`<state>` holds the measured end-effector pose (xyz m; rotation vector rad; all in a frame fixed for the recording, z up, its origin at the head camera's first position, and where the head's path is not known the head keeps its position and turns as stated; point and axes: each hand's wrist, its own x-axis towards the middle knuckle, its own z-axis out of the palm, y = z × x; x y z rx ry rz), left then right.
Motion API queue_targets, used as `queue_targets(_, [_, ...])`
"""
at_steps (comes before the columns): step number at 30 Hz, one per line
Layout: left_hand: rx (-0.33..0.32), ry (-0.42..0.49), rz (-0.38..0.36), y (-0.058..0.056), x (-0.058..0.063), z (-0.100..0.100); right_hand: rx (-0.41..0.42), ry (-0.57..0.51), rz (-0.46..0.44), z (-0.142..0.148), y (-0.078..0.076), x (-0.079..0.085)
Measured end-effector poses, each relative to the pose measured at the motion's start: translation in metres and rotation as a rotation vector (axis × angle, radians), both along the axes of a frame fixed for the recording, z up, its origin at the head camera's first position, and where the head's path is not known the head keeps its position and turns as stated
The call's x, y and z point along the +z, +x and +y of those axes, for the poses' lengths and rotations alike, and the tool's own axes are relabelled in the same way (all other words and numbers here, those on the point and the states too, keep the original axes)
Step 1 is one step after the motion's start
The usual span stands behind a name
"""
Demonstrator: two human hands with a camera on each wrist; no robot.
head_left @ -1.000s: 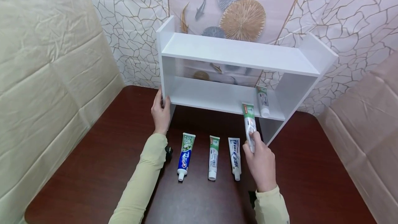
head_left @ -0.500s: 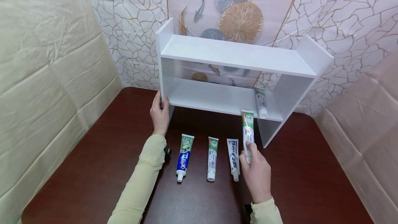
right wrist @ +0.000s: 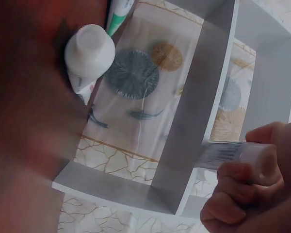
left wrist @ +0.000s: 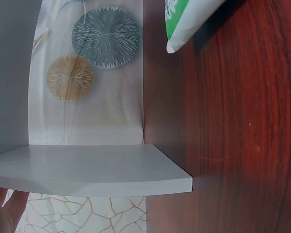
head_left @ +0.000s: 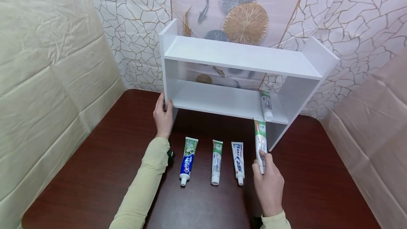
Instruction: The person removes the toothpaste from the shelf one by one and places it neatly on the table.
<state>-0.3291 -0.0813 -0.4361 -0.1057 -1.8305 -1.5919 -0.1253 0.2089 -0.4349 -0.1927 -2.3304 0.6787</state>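
My right hand holds a green-and-white toothpaste tube by its capped end. Its flat end points away, at the front edge of the lower board of a white shelf; whether they touch I cannot tell. In the right wrist view, fingers curl around the white cap. My left hand grips the shelf's left side panel, thumb near the front edge and fingers outside. A similar tube lies on the lower board at the right, cap to the front.
Three tubes lie on the dark red wooden table, caps toward me: a blue-and-green one, a green-and-white one and a white-and-blue one. A patterned cloth hangs behind the shelf; beige cloth covers the sides.
My right hand has drawn the held tube back toward me from the lower board's edge, then shifted it slightly right. The left hand stays on the side panel.
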Motion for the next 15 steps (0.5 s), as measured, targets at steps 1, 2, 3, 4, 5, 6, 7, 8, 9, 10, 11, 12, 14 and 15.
queue_targets(1, [-0.003, 0.003, 0.000, 0.000, 0.000, 0.000, -0.004, -0.005, -0.009, 0.001, 0.001, -0.002])
queue_targets(2, [-0.005, 0.007, 0.002, 0.000, 0.000, 0.000, -0.005, -0.010, -0.023, 0.002, 0.002, -0.003])
queue_targets(3, [-0.010, 0.013, 0.002, 0.000, 0.000, 0.000, -0.008, -0.014, -0.037, 0.004, 0.003, -0.005])
queue_targets(4, [-0.014, 0.019, 0.003, 0.000, 0.000, 0.000, -0.011, -0.018, -0.049, 0.005, 0.004, -0.008])
queue_targets(5, [-0.016, 0.023, 0.001, -0.001, 0.000, 0.000, -0.013, -0.019, -0.065, 0.007, 0.005, -0.010])
queue_targets(6, [-0.018, 0.028, 0.000, -0.001, 0.000, 0.001, -0.016, -0.017, -0.076, 0.009, 0.006, -0.013])
queue_targets(7, [-0.017, 0.031, -0.004, 0.002, 0.003, 0.002, -0.019, -0.014, -0.088, 0.011, 0.006, -0.015])
queue_targets(8, [-0.018, 0.034, -0.008, 0.005, 0.006, 0.003, -0.021, -0.011, -0.093, 0.013, 0.006, -0.017])
queue_targets(9, [-0.018, 0.037, -0.011, 0.009, 0.010, 0.004, -0.024, -0.006, -0.099, 0.015, 0.006, -0.018])
queue_targets(10, [-0.016, 0.038, -0.014, 0.013, 0.014, 0.006, -0.025, 0.000, -0.110, 0.018, 0.005, -0.019])
queue_targets(11, [-0.014, 0.040, -0.016, 0.016, 0.018, 0.007, -0.025, 0.006, -0.120, 0.020, 0.004, -0.020])
queue_targets(12, [-0.013, 0.040, -0.018, 0.020, 0.021, 0.008, -0.027, 0.011, -0.135, 0.022, 0.003, -0.020])
queue_targets(14, [-0.015, 0.040, -0.020, 0.025, 0.026, 0.009, -0.030, 0.012, -0.171, 0.027, 0.001, -0.020])
queue_targets(15, [-0.015, 0.039, -0.019, 0.026, 0.026, 0.009, -0.033, 0.011, -0.204, 0.030, 0.000, -0.021])
